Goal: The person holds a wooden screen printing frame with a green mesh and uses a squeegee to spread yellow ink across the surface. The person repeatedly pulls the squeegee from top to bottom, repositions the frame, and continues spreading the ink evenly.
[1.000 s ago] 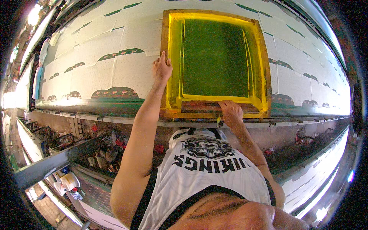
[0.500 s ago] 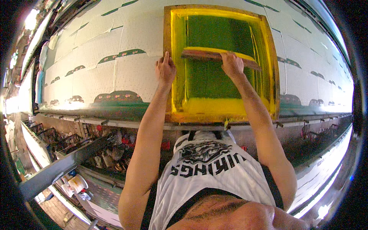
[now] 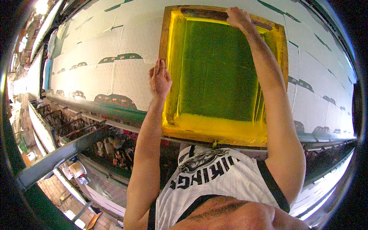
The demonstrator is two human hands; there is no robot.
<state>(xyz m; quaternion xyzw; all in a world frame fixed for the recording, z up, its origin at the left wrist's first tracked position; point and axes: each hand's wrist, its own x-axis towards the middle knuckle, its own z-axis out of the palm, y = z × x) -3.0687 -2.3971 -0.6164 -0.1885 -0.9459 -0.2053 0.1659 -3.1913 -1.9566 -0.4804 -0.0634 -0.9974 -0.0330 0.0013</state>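
A wooden-framed printing screen [image 3: 165,42] lies on the table, its mesh [image 3: 218,73] dark green in the middle with yellow ink around the margins. My right hand [image 3: 238,18] grips the brown wooden handle of a squeegee [image 3: 203,14], which lies across the far end of the screen, inside the frame. The hand covers part of the handle. Beside the frame's left rail is my left hand [image 3: 160,80], fingers stretched forward and holding nothing. Whether it presses on the rail or just rests against it, I cannot tell.
White sheet material [image 3: 130,84] with dark, rounded printed shapes covers the long table on both sides of the screen. A metal rail runs along the near edge. Lower left, a grey beam [image 3: 65,157] sticks out, with a white tub [image 3: 77,168] below it.
My right hand has pushed the squeegee from mid-screen to the far end. The screen appears lower and larger in view as the view shifts. My left hand stays by the left rail.
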